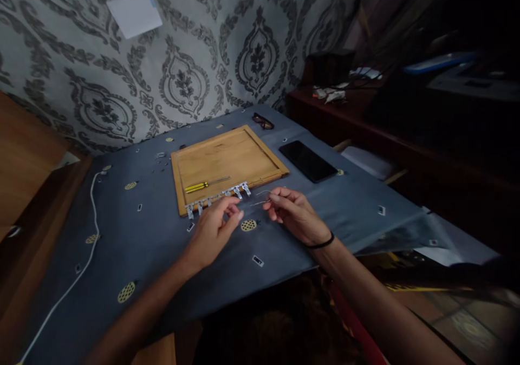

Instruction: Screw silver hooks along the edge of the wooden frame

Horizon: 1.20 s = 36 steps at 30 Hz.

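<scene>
My right hand (pixel 294 213), with a black band at the wrist, pinches a thin bent wire (pixel 263 193) between thumb and fingers. The wire's ends point left, toward my other hand. My left hand (pixel 215 224) is half curled, its thumb and index finger apart with nothing visible between them. Just beyond it lies a row of small silvery metal clips (pixel 245 187) along the front edge of a framed wooden board (pixel 227 154). That hand hides part of the row. On the board rests a yellow-handled screwdriver (pixel 197 187), its thin shaft pointing right.
A black phone (pixel 307 161) lies right of the board, with dark glasses (pixel 263 121) behind it. Small metal bits (pixel 160 155) are scattered to the board's left. A white cable (pixel 94 208) runs down the left side of the grey patterned tablecloth (pixel 170 278).
</scene>
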Each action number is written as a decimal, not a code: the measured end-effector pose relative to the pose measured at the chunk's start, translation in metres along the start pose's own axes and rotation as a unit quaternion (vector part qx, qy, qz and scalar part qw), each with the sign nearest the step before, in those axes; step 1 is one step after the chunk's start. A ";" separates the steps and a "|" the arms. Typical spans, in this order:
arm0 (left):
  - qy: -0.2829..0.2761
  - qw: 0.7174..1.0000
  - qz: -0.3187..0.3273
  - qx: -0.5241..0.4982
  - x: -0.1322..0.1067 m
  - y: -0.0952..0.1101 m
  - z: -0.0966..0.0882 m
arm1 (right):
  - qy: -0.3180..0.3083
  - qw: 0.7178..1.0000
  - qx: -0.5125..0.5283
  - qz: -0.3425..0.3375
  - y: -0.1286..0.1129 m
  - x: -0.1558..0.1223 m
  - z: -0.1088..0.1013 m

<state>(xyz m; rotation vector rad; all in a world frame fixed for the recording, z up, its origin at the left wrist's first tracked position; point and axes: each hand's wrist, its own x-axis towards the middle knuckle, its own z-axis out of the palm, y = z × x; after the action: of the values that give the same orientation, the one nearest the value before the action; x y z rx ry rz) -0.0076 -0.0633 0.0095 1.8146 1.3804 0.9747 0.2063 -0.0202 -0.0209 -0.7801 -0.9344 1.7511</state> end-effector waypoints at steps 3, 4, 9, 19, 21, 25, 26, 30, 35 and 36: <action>-0.050 0.978 -0.103 -0.174 0.001 0.003 0.015 | -0.031 0.999 -0.014 -0.006 0.002 -0.001 0.000; -0.065 0.969 -0.122 -0.206 0.001 0.002 0.017 | -0.043 0.999 -0.020 -0.007 0.003 -0.002 0.000; -0.094 0.937 -0.168 -0.293 0.001 0.000 0.020 | -0.086 0.995 -0.049 -0.017 0.007 -0.002 -0.001; -0.090 0.896 -0.200 -0.387 0.012 0.003 0.009 | -0.132 0.987 -0.093 0.005 0.000 -0.003 -0.007; -0.097 0.896 -0.190 -0.389 0.016 0.003 0.007 | -0.144 0.984 -0.105 0.019 -0.006 -0.003 -0.010; -0.129 0.908 -0.156 -0.367 0.026 0.005 0.006 | -0.165 0.977 -0.130 0.039 -0.018 -0.003 -0.012; -0.134 0.913 -0.148 -0.355 0.030 0.005 0.005 | -0.168 0.975 -0.138 0.040 -0.021 -0.002 -0.013; -0.100 0.962 -0.111 -0.227 0.048 0.007 0.001 | -0.144 0.974 -0.174 0.020 -0.028 0.006 -0.017; -0.016 0.995 0.034 0.089 0.076 0.004 -0.004 | -0.043 0.974 -0.219 -0.042 -0.022 0.029 -0.025; -0.015 0.988 0.064 0.142 0.081 0.003 -0.004 | -0.031 0.972 -0.230 -0.049 -0.019 0.033 -0.026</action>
<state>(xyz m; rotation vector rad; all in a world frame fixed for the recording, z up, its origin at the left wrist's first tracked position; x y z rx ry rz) 0.0042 0.0151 0.0277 2.1420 1.4580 0.8423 0.2259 0.0221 -0.0209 -0.9560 -1.4247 1.4946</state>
